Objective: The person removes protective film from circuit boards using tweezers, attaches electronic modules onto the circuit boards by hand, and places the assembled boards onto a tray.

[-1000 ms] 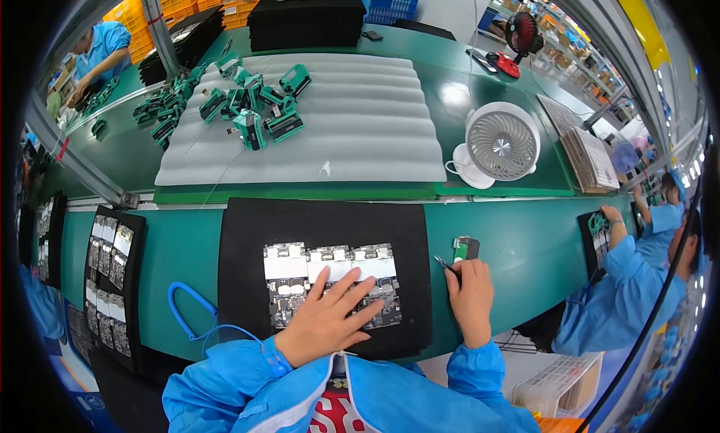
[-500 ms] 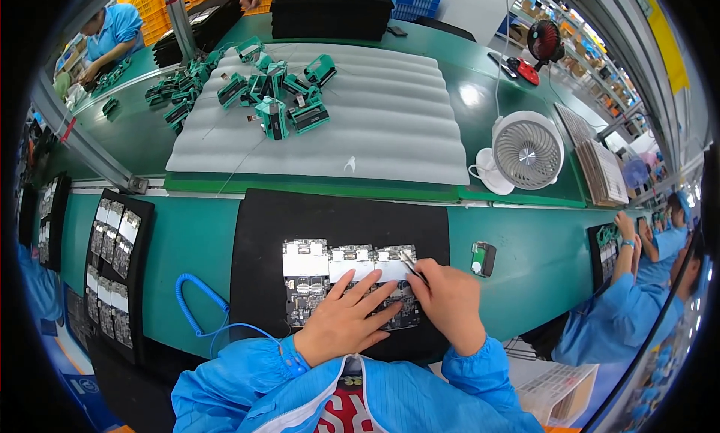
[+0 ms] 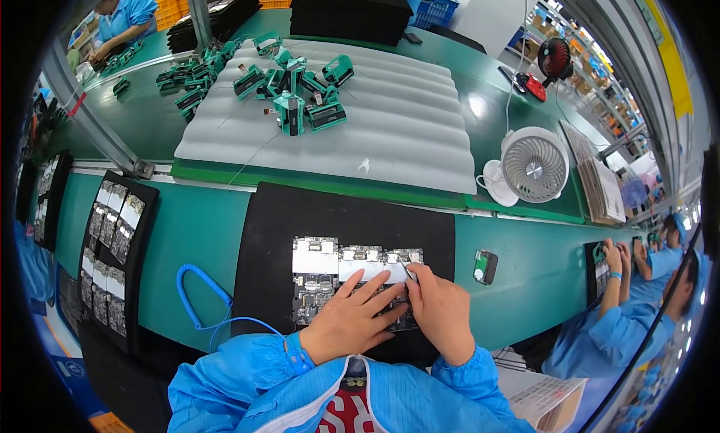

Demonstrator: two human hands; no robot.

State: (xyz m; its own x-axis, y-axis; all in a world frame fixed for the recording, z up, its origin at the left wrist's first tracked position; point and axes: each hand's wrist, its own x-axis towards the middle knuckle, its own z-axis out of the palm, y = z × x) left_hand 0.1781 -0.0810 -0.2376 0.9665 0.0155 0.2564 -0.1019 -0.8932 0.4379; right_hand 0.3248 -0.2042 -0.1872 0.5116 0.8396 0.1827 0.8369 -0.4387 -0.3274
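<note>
Circuit boards [image 3: 315, 257] with white and silver upper parts lie in a joined row on a black foam mat [image 3: 262, 242] in front of me. My left hand [image 3: 356, 313] lies palm down with fingers spread across the lower part of the boards. My right hand [image 3: 442, 313] pinches thin metal tweezers [image 3: 407, 269], their tip at the white part of the rightmost board. My right fingers hide the back end of the tweezers. A coiled blue cord [image 3: 202, 279] runs to my left cuff.
Left stands a black foam tray [image 3: 142, 208] of boards. Beyond lies a wavy white foam sheet [image 3: 405, 95] with several green-black parts [image 3: 292, 114]. A white fan [image 3: 534, 166] stands right of it. A small green-black module [image 3: 485, 267] lies near my right hand. Co-workers [image 3: 600, 320] sit right.
My head view has shifted slightly, so the whole scene sits a little differently. The tweezers' tip has moved slightly down and left on the rightmost board; my left hand still rests on the boards.
</note>
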